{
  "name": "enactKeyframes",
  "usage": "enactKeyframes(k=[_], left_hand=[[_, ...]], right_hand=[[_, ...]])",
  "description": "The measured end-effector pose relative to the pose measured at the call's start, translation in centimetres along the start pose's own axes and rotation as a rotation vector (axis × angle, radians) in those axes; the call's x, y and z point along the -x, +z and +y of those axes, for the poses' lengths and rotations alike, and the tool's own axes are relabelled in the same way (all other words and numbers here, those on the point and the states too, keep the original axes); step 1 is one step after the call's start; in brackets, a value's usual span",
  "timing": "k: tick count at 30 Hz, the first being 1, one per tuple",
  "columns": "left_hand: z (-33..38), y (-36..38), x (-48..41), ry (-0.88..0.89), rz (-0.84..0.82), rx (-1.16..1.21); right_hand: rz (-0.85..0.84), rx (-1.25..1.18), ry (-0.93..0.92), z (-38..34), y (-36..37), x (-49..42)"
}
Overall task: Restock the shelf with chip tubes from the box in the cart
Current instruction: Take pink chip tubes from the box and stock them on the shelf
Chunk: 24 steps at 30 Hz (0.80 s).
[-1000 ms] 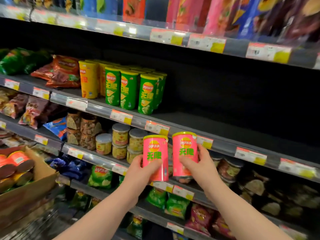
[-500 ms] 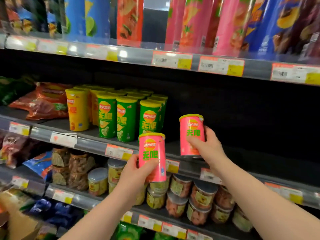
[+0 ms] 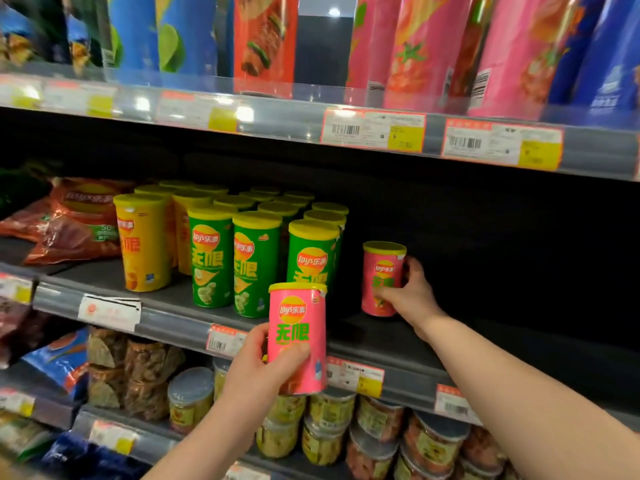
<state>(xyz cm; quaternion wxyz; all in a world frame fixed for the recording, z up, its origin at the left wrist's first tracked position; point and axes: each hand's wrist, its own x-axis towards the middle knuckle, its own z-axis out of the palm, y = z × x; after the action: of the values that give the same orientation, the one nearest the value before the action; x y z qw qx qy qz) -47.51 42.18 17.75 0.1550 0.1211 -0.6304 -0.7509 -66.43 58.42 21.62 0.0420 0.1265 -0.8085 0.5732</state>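
The tall tubes (image 3: 429, 46) on the top shelf (image 3: 284, 116) are cut off by the upper edge, and the price labels (image 3: 374, 129) along its rail are too blurred to read. The right hand (image 3: 410, 296) covers the right side and lower front of the far pink tube (image 3: 381, 268), so whether its base rests on the middle shelf (image 3: 367, 336) cannot be told, while the left hand (image 3: 256, 372) covers the lower front of the near pink tube (image 3: 298, 327), which itself hides the bottom of one green tube (image 3: 311, 251). The jars (image 3: 433, 441) below run off the bottom edge.
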Motion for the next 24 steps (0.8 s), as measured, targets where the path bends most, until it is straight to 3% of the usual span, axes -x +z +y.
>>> enactKeyframes(k=[11,15,19,21,24], left_hand=[[-0.4,1.6,-0.5,0.06,0.099,0.039],[-0.4,3.1,-0.4,0.099,0.072,0.044],[-0.4,5.4,-0.8,0.135,0.039,0.046],[-0.3,6.8,-1.1,0.157,0.008,0.031],[0.0,9.1,-1.9,0.194,-0.043,0.016]], right_hand=[[-0.024,0.143,-0.005,1.2,1.2,-4.6],[-0.09,0.143,0.02,1.7,0.4,-4.8],[-0.051,0.128,-0.014,0.9,-1.6,-3.3],[-0.179,-0.001,-0.045,0.0,-3.1,-1.6],[-0.562,-0.242,0.011,-0.8,-5.4,1.2]])
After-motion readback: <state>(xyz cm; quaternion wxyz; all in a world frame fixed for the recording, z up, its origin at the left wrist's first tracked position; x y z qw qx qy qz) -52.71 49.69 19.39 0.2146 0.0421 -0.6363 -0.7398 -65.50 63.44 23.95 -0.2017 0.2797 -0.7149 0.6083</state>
